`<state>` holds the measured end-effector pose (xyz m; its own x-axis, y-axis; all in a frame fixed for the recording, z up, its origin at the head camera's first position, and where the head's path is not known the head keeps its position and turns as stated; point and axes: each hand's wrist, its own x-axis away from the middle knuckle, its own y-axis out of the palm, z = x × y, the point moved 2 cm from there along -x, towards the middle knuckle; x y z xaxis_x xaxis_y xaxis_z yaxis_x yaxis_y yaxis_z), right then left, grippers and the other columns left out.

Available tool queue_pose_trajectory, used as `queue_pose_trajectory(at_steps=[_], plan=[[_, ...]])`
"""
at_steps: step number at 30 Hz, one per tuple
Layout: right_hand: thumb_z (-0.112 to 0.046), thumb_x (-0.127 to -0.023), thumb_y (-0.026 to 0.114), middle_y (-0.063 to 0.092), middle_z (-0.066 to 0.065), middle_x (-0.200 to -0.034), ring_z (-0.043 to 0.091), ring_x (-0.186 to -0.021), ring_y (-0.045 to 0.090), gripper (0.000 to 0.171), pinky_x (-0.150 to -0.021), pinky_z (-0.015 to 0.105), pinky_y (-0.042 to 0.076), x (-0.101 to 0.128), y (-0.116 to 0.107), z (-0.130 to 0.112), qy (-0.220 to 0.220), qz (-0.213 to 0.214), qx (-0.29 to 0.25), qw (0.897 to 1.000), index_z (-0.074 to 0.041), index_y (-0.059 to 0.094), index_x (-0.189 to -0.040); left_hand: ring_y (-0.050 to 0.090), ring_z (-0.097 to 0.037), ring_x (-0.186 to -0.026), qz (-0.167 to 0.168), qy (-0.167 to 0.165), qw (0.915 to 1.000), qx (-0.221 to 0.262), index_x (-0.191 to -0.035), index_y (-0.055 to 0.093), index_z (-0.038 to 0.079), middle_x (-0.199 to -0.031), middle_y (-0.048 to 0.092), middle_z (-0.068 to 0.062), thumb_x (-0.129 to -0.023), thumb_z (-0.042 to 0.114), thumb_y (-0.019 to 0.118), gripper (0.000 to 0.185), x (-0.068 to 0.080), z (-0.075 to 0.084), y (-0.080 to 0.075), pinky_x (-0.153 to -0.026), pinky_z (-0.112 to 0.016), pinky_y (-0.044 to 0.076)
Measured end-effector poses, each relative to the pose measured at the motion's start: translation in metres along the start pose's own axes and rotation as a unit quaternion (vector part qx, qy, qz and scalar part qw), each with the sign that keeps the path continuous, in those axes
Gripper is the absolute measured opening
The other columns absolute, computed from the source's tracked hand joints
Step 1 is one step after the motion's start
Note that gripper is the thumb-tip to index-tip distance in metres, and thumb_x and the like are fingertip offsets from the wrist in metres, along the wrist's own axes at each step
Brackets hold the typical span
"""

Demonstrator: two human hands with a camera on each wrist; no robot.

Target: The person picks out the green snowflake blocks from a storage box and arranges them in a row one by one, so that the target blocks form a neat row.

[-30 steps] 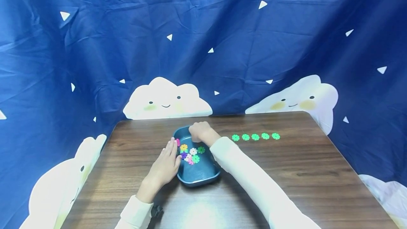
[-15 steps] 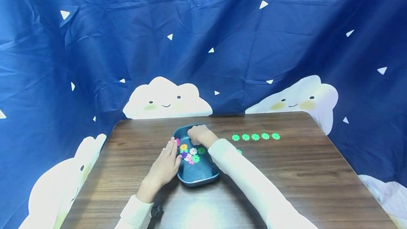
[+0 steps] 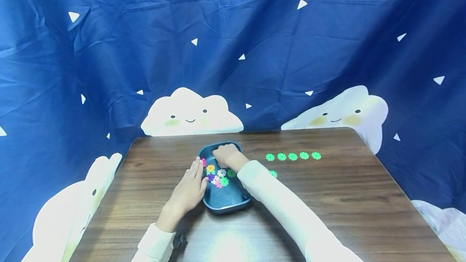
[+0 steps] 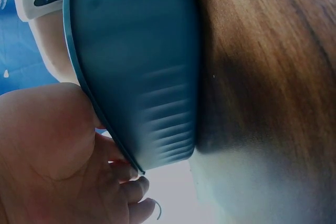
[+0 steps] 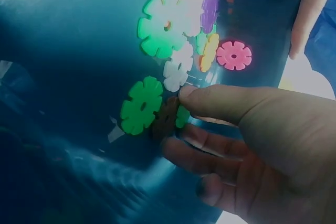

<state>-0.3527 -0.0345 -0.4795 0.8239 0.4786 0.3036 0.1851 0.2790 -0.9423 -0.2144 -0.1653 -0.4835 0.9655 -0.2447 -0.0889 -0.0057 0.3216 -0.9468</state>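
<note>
A dark blue-green plastic tray point(image 3: 227, 201) holds several flower-shaped notched discs in mixed colours. My left hand point(image 3: 187, 189) lies along the tray's left rim with straight fingers, its thumb at the rim. My right hand point(image 3: 227, 157) reaches down inside the far end of the tray. In the right wrist view its thumb and fingers stand apart, around a partly hidden green disc point(image 5: 182, 116) and right beside a brown disc point(image 5: 166, 120). Another green disc point(image 5: 142, 106) lies close by, with a white disc point(image 5: 177, 69) above the thumb. A pink disc point(image 5: 234, 55) leans at the tray wall.
A row of several green discs point(image 3: 293, 157) lies on the wooden table point(image 3: 346, 197) right of the tray. Below the row, one more green disc point(image 3: 273, 174) is partly covered by the right sleeve. A blue curtain point(image 3: 269, 51) with clouds hangs behind the table.
My right hand has shifted slightly left and down within the tray. The right sleeve moved left, uncovering a green disc on the table. My left hand stays put.
</note>
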Motion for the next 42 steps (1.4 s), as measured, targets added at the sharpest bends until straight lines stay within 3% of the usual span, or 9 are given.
queue_pose_trajectory(at_steps=[12, 27, 35, 42], plan=[[-0.029, -0.094, 0.064, 0.07, 0.0, -0.108, 0.015, -0.087, 0.062, 0.028, -0.089, 0.036, 0.057, 0.01, -0.006, 0.001, -0.012, 0.015, -0.031, 0.999, -0.019, 0.066, -0.12, 0.018, -0.031, -0.152, 0.007, 0.0, 1.0, 0.003, -0.154, 0.022, -0.001, -0.164, 0.016, -0.016, -0.103, 0.032, 0.044, 0.065, 0.0, -0.001, 0.001, -0.12, -0.052, 0.026], [-0.035, -0.091, 0.067, 0.07, 0.0, -0.11, 0.016, -0.087, 0.063, 0.036, -0.088, 0.037, 0.058, 0.007, -0.005, 0.004, -0.016, 0.019, -0.033, 0.999, -0.019, 0.062, -0.124, 0.018, -0.031, -0.152, 0.005, 0.0, 1.0, -0.002, -0.154, 0.022, -0.001, -0.164, 0.015, -0.016, -0.103, 0.032, 0.044, 0.064, -0.001, 0.0, -0.001, -0.12, -0.052, 0.026], [-0.035, -0.091, 0.068, 0.069, -0.001, -0.105, 0.015, -0.086, 0.062, 0.035, -0.087, 0.038, 0.058, 0.015, -0.01, 0.008, -0.024, 0.041, -0.064, 0.997, -0.019, 0.064, -0.121, 0.019, -0.031, -0.152, 0.009, -0.002, 0.9999, -0.006, -0.155, 0.022, 0.001, -0.164, 0.016, -0.016, -0.103, 0.033, 0.044, 0.065, -0.001, 0.0, 0.002, -0.12, -0.052, 0.026], [-0.037, -0.09, 0.068, 0.064, -0.004, -0.097, 0.012, -0.081, 0.059, 0.03, -0.077, 0.031, 0.057, 0.028, -0.019, 0.016, -0.055, 0.079, -0.085, 0.992, -0.02, 0.065, -0.115, 0.019, -0.031, -0.152, 0.009, -0.003, 0.9999, -0.005, -0.155, 0.022, -0.001, -0.164, 0.015, -0.016, -0.103, 0.033, 0.046, 0.066, 0.0, 0.001, 0.002, -0.121, -0.051, 0.025]])
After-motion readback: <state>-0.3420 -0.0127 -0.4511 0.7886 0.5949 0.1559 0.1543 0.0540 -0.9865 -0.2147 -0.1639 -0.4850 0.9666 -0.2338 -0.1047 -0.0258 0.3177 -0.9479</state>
